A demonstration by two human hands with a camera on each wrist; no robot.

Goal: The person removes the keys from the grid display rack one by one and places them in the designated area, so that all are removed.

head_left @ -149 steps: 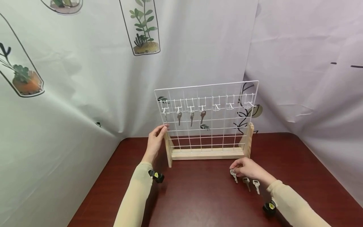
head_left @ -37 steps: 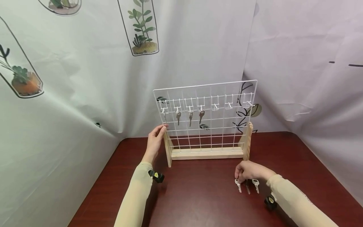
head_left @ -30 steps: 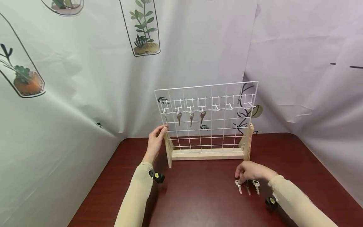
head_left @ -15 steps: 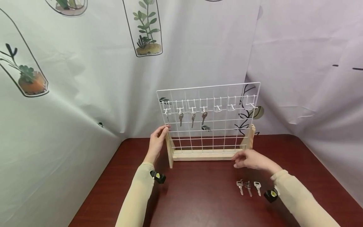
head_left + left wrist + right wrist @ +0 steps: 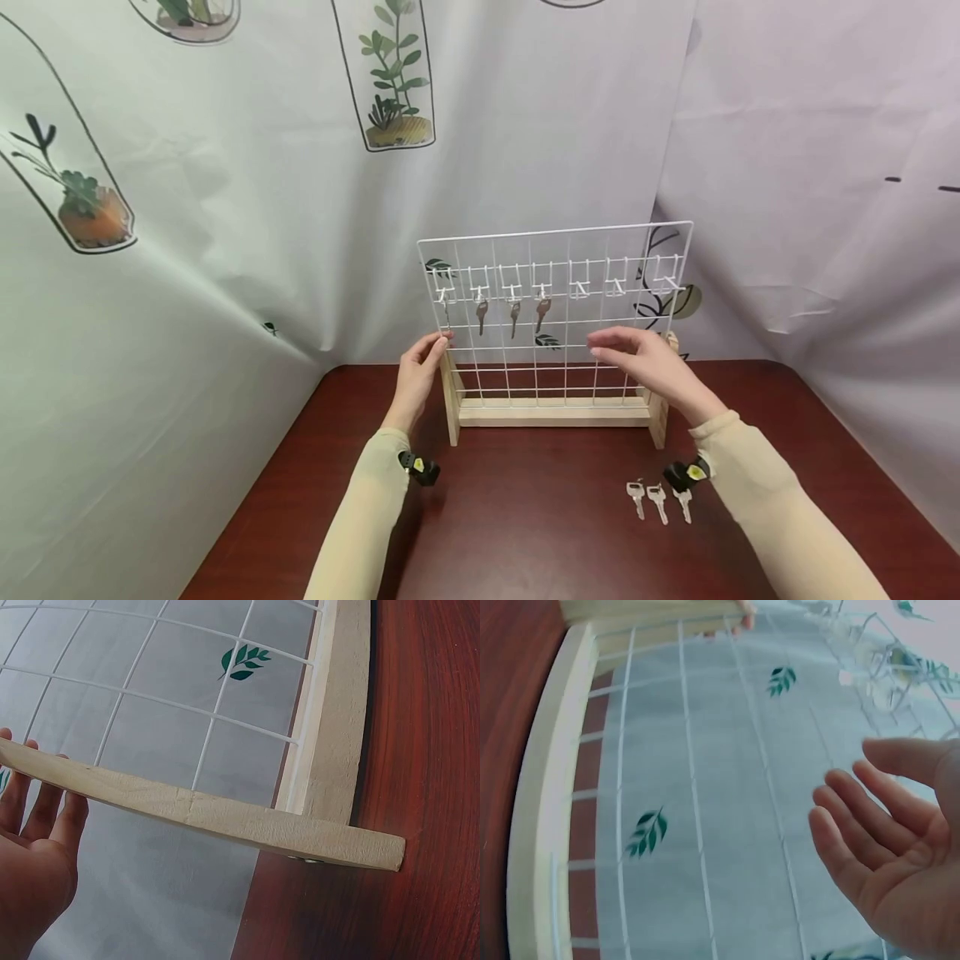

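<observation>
A white wire grid rack [image 5: 551, 367] stands upright on a wooden base [image 5: 555, 412]. Several keys [image 5: 482, 318] hang from its left-hand hooks; the hooks [image 5: 617, 287] on the right carry none. My left hand [image 5: 416, 379] grips the rack's left wooden upright [image 5: 187, 806], fingers behind it in the left wrist view. Raised before the right part of the grid is my right hand [image 5: 651, 365], its fingers gently bent and nothing between them, as the right wrist view confirms. Three keys [image 5: 657, 503] lie in a row on the table, the rightmost partly covered by the right wrist camera.
The dark red table [image 5: 517, 517] runs back to a pale curtain [image 5: 540, 125] printed with plants, which also encloses both sides. The right wooden upright [image 5: 658, 421] stands behind the right forearm.
My right hand set a key down beside two others on the table, let go, and rose to the grid. The left hand stayed on the upright. The head view shifted slightly.
</observation>
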